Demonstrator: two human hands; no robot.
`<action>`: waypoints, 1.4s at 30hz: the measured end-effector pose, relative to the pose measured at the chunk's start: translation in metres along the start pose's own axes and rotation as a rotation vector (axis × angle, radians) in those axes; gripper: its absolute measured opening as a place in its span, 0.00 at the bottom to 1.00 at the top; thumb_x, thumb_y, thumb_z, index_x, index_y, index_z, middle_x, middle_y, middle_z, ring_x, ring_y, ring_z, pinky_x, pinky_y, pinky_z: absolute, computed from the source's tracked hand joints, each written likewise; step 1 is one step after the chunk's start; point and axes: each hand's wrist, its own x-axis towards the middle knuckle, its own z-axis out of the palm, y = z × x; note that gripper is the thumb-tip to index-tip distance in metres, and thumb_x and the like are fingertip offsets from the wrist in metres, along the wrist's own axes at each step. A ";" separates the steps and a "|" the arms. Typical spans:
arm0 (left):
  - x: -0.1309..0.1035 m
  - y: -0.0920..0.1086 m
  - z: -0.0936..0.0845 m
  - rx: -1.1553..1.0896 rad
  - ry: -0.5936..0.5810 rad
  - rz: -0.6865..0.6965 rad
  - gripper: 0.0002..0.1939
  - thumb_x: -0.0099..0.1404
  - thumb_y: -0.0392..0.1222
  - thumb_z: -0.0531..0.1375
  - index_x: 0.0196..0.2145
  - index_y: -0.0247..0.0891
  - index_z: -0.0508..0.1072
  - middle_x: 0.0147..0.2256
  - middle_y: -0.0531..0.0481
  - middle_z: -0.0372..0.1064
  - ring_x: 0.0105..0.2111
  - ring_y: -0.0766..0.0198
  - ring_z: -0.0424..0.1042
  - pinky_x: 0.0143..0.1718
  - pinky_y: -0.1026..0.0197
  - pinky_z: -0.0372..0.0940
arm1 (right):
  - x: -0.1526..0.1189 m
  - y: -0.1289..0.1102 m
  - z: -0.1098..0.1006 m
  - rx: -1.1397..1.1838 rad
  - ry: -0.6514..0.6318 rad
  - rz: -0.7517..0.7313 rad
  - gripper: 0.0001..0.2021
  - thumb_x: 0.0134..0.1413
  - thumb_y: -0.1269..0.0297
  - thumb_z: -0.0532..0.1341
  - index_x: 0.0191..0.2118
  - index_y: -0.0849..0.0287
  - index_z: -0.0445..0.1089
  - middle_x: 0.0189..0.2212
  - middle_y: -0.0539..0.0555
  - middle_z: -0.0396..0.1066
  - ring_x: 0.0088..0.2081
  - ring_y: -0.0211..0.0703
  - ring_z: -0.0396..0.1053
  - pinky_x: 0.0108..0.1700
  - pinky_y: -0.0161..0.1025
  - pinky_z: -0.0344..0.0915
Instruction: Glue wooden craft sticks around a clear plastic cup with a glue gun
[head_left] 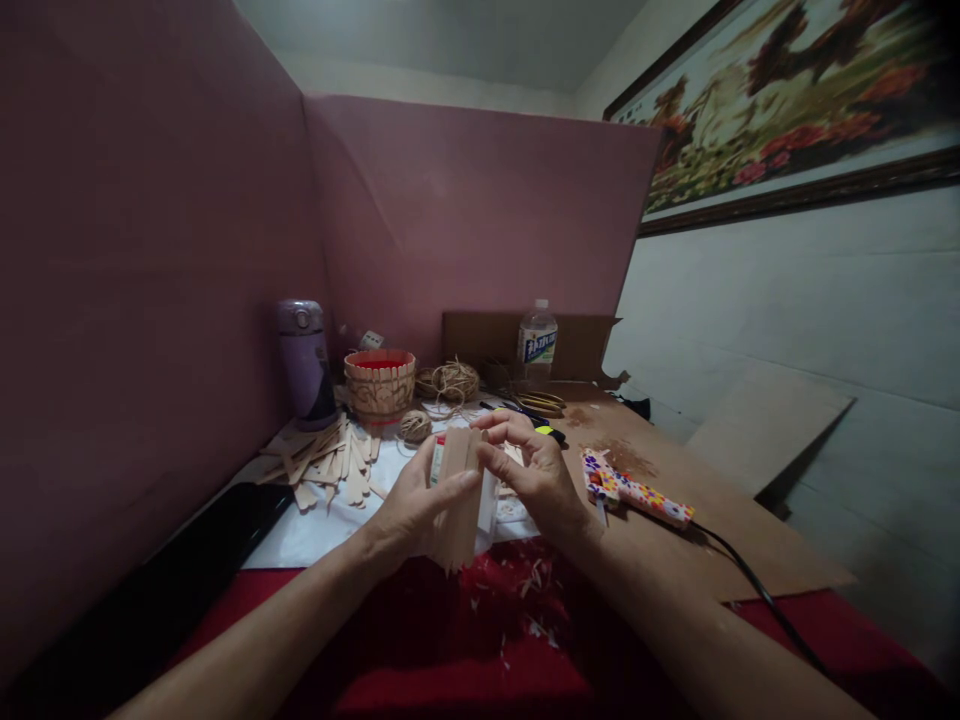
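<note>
Near the middle of the view, my left hand (409, 505) is closed around a container covered with upright wooden craft sticks (455, 510), its thumb across the front. My right hand (536, 475) has its thumb and forefinger pinched at the upper right edge of the same sticks. Part of the container's clear, bare side shows to the right of the sticks. Loose craft sticks (330, 460) lie in a pile to the left, on a white sheet. A flower-patterned glue gun (637, 497) rests on the brown board to the right of my right hand.
A purple bottle (305, 365), a stick-covered basket (380, 385), a small twine ball (415, 427), larger twine coils (456, 380), scissors (540, 402) and a clear plastic bottle (538, 345) stand or lie behind. The glue gun's black cord (757, 585) runs toward the lower right.
</note>
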 end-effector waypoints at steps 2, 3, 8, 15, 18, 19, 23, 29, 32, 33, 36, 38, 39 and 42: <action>0.000 -0.001 -0.001 0.001 0.009 0.017 0.27 0.53 0.48 0.68 0.49 0.39 0.71 0.43 0.45 0.73 0.40 0.57 0.71 0.40 0.61 0.64 | 0.000 0.000 0.000 -0.008 0.002 -0.004 0.12 0.55 0.55 0.63 0.26 0.57 0.71 0.39 0.56 0.74 0.44 0.50 0.70 0.49 0.51 0.63; 0.001 -0.001 -0.001 -0.002 0.011 0.023 0.27 0.52 0.48 0.69 0.49 0.39 0.71 0.42 0.45 0.73 0.40 0.57 0.71 0.40 0.61 0.64 | 0.000 0.000 0.000 -0.009 0.001 -0.004 0.12 0.54 0.55 0.63 0.26 0.57 0.71 0.39 0.56 0.74 0.44 0.50 0.70 0.49 0.51 0.63; 0.001 -0.001 -0.001 -0.053 0.010 -0.026 0.27 0.53 0.47 0.69 0.50 0.40 0.71 0.41 0.45 0.74 0.38 0.58 0.72 0.41 0.60 0.64 | -0.001 0.000 0.000 0.008 -0.008 0.001 0.10 0.57 0.57 0.61 0.31 0.56 0.73 0.42 0.57 0.74 0.47 0.50 0.70 0.51 0.52 0.63; 0.001 0.003 0.001 -0.189 0.067 -0.009 0.25 0.55 0.48 0.67 0.49 0.38 0.70 0.42 0.44 0.74 0.35 0.60 0.73 0.38 0.60 0.66 | -0.016 -0.013 0.000 -0.388 0.096 -0.358 0.12 0.58 0.71 0.57 0.46 0.53 0.73 0.51 0.56 0.67 0.56 0.51 0.59 0.58 0.57 0.56; 0.003 0.004 0.001 -0.225 0.073 0.004 0.27 0.56 0.48 0.67 0.51 0.38 0.68 0.42 0.43 0.74 0.35 0.60 0.73 0.37 0.60 0.67 | -0.022 -0.018 0.003 -0.480 0.041 -0.450 0.15 0.55 0.74 0.58 0.47 0.53 0.73 0.52 0.57 0.67 0.56 0.53 0.57 0.57 0.59 0.58; 0.003 0.004 0.001 -0.229 0.077 0.016 0.27 0.56 0.47 0.67 0.51 0.38 0.68 0.41 0.44 0.74 0.34 0.60 0.73 0.38 0.59 0.67 | -0.023 -0.018 0.003 -0.491 0.039 -0.459 0.16 0.55 0.75 0.58 0.48 0.54 0.72 0.52 0.57 0.67 0.56 0.54 0.57 0.56 0.59 0.58; 0.005 0.005 0.001 -0.219 0.091 0.049 0.26 0.55 0.47 0.68 0.49 0.36 0.68 0.33 0.47 0.74 0.32 0.61 0.72 0.39 0.59 0.67 | -0.023 -0.018 0.004 -0.515 0.060 -0.481 0.17 0.54 0.76 0.58 0.49 0.56 0.72 0.53 0.59 0.67 0.57 0.54 0.56 0.56 0.60 0.58; 0.005 0.002 0.000 -0.199 0.084 0.068 0.23 0.56 0.47 0.67 0.46 0.36 0.69 0.40 0.45 0.74 0.34 0.63 0.72 0.39 0.61 0.67 | -0.023 -0.017 0.004 -0.518 0.024 -0.501 0.17 0.54 0.75 0.58 0.49 0.55 0.72 0.54 0.58 0.67 0.57 0.54 0.56 0.56 0.60 0.59; 0.006 0.001 -0.001 -0.179 0.081 0.069 0.22 0.56 0.48 0.67 0.45 0.36 0.69 0.38 0.46 0.74 0.33 0.63 0.72 0.37 0.61 0.67 | -0.023 -0.017 0.005 -0.520 0.033 -0.509 0.18 0.54 0.75 0.58 0.51 0.54 0.71 0.54 0.57 0.66 0.57 0.54 0.57 0.56 0.60 0.59; 0.006 0.002 -0.003 -0.170 0.091 0.068 0.23 0.56 0.48 0.66 0.45 0.36 0.68 0.37 0.46 0.73 0.33 0.62 0.72 0.36 0.61 0.67 | -0.022 -0.017 0.004 -0.523 0.043 -0.507 0.19 0.55 0.74 0.58 0.51 0.54 0.70 0.54 0.57 0.66 0.57 0.54 0.57 0.56 0.59 0.59; 0.012 0.008 -0.015 -0.120 0.169 0.099 0.28 0.54 0.49 0.67 0.49 0.36 0.66 0.39 0.45 0.73 0.35 0.59 0.72 0.36 0.59 0.67 | -0.018 -0.014 0.001 -0.526 0.115 -0.475 0.18 0.57 0.73 0.57 0.52 0.54 0.69 0.51 0.58 0.67 0.55 0.53 0.58 0.56 0.59 0.59; 0.019 0.013 -0.029 -0.054 0.254 0.197 0.33 0.50 0.47 0.69 0.51 0.38 0.64 0.41 0.46 0.72 0.38 0.58 0.72 0.37 0.58 0.67 | -0.015 -0.010 -0.002 -0.525 0.174 -0.436 0.15 0.59 0.72 0.56 0.50 0.55 0.70 0.49 0.58 0.68 0.54 0.52 0.59 0.56 0.59 0.58; 0.023 0.015 -0.037 -0.012 0.298 0.256 0.36 0.47 0.45 0.70 0.53 0.38 0.63 0.42 0.46 0.71 0.40 0.57 0.71 0.39 0.58 0.67 | -0.013 -0.008 -0.003 -0.525 0.197 -0.413 0.13 0.59 0.71 0.56 0.49 0.56 0.70 0.48 0.58 0.68 0.53 0.52 0.60 0.56 0.58 0.58; 0.033 0.018 -0.057 0.076 0.406 0.332 0.41 0.44 0.42 0.71 0.55 0.39 0.61 0.47 0.45 0.68 0.48 0.53 0.69 0.47 0.56 0.64 | -0.009 0.000 -0.006 -0.539 0.217 -0.342 0.10 0.60 0.69 0.56 0.45 0.59 0.72 0.46 0.59 0.69 0.51 0.53 0.62 0.55 0.57 0.59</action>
